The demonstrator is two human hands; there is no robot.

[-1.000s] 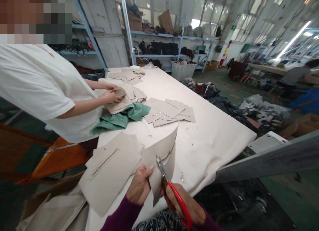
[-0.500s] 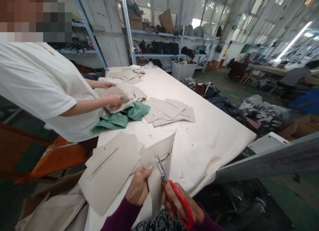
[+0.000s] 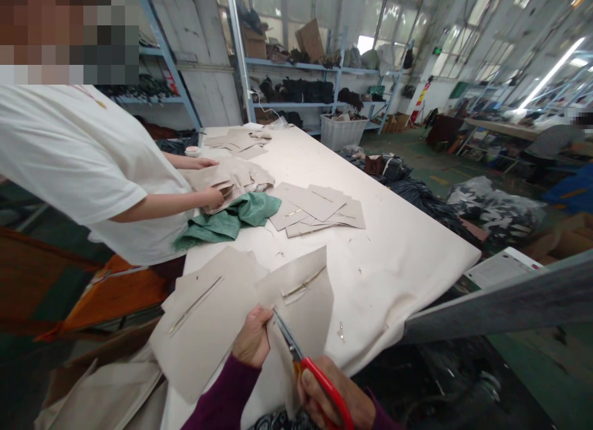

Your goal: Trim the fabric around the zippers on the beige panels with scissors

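My left hand (image 3: 252, 342) pinches the near edge of a beige fabric panel (image 3: 303, 300) with a gold zipper sewn into it. The panel lies almost flat over the table's near edge. My right hand (image 3: 331, 402) grips red-handled scissors (image 3: 309, 371), their blades pointing up-left at the panel beside my left thumb. To the left lies a stack of similar beige zipper panels (image 3: 204, 322).
A person in a white shirt (image 3: 88, 164) stands at the left, with both hands on beige pieces (image 3: 222, 181) above a green cloth (image 3: 229, 220). More beige panels (image 3: 315, 209) lie mid-table. The white table (image 3: 398, 257) ends at the right. Shelving (image 3: 296, 78) stands behind.
The panel I hold has dropped from upright to nearly flat. My scissors have tilted left towards my left hand. The other person's hand has moved down on the beige pieces.
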